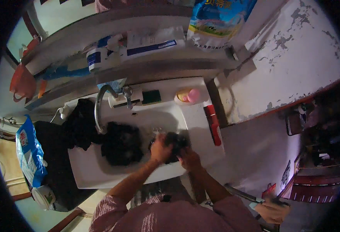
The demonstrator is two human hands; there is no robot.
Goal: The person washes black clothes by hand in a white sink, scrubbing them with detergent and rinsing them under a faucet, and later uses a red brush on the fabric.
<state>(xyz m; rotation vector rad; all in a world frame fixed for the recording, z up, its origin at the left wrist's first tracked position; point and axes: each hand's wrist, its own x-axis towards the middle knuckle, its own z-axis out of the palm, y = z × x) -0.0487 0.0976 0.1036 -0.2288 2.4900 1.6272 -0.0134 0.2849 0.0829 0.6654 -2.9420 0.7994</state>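
At the right side of the white sink basin (188, 127), both of my hands are on a bunched black cloth (176, 142). My left hand (162, 149) grips its left part, with fingers curled and slightly blurred. On the cloth's right edge my right hand (189, 159) is closed, its fingertips partly hidden. A second black cloth (121, 145) lies in the basin to the left, below the curved metal faucet (99, 104). Dark fabric (83, 123) hangs over the sink's left rim. The exact kind of these cloths does not show.
On the sink's back ledge sit a dark green scrubbing pad (151, 96) and a soap dish with pink soap (193, 95). A red brush (213, 125) rests on the right rim. Another person's hand (273, 212) holds a stick-like object at lower right. A blue bag (31, 150) stands left.
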